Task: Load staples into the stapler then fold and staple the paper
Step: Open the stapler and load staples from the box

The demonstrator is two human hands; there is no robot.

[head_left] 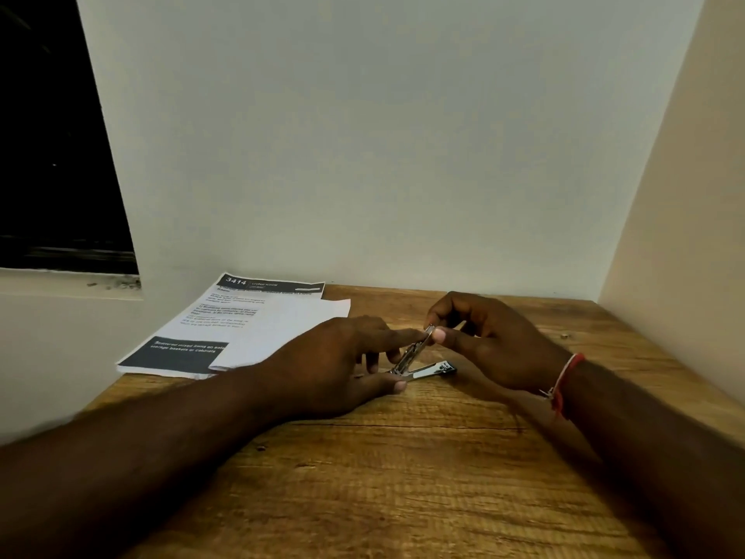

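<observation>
A small metal stapler (419, 363) sits hinged wide apart on the wooden table (403, 478), its base with a black tip lying flat and its upper arm tilted up. My left hand (342, 365) steadies it, thumb at the hinge end and index finger laid along the raised arm. My right hand (483, 336) pinches the top end of that raised arm between thumb and fingers. Whether staples are in the channel is too small to tell. A stack of printed paper (242, 328) lies at the table's back left, partly hidden by my left hand.
A white wall rises right behind the table, and a cream side wall closes it off on the right. A dark window with a sill is at the far left. A red thread bracelet (564, 381) circles my right wrist.
</observation>
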